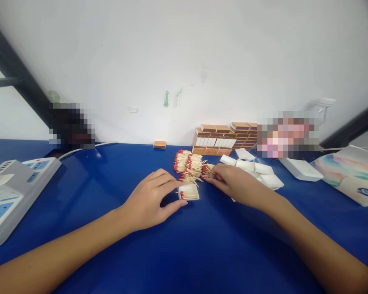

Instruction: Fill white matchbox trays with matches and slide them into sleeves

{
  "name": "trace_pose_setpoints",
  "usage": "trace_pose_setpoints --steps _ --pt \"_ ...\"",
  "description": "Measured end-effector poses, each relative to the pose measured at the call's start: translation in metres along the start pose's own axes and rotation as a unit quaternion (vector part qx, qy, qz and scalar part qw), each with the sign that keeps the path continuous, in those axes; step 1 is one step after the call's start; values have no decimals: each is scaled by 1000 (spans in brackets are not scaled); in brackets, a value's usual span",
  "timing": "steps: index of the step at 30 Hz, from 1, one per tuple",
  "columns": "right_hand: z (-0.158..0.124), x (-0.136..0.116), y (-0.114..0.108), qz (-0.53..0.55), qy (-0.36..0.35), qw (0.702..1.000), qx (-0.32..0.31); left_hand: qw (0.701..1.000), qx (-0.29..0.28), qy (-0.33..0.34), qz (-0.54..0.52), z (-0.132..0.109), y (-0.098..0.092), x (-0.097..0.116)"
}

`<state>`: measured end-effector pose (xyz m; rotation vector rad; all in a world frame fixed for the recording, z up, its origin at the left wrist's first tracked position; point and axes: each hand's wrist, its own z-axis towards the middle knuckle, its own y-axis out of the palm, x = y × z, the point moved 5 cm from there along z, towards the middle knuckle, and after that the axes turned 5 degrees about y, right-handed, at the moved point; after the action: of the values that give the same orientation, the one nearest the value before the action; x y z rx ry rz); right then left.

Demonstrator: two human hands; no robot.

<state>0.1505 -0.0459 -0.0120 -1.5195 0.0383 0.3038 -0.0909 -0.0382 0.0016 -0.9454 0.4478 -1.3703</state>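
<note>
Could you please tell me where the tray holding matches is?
In the head view, the tray is near centre by the left hand, just below the match pile.

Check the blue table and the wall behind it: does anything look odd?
Mainly two things: one orange and brown cardboard matchbox sits alone, left of the stacked orange and brown matchboxes, and a crumpled green scrap clings to the white wall, like leftover litter.

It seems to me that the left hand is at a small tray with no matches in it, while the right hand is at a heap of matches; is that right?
Not quite: the head view shows several matches in the small tray. The rest holds: the left hand is at that tray, and the right hand is at a heap of matches.
</note>
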Motion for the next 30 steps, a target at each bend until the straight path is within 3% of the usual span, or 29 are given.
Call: trace_pose_setpoints --steps 30 --pt "-2 -6 -3 -10 12 1000 -22 1000 -3 -3 2 -1 0 0"
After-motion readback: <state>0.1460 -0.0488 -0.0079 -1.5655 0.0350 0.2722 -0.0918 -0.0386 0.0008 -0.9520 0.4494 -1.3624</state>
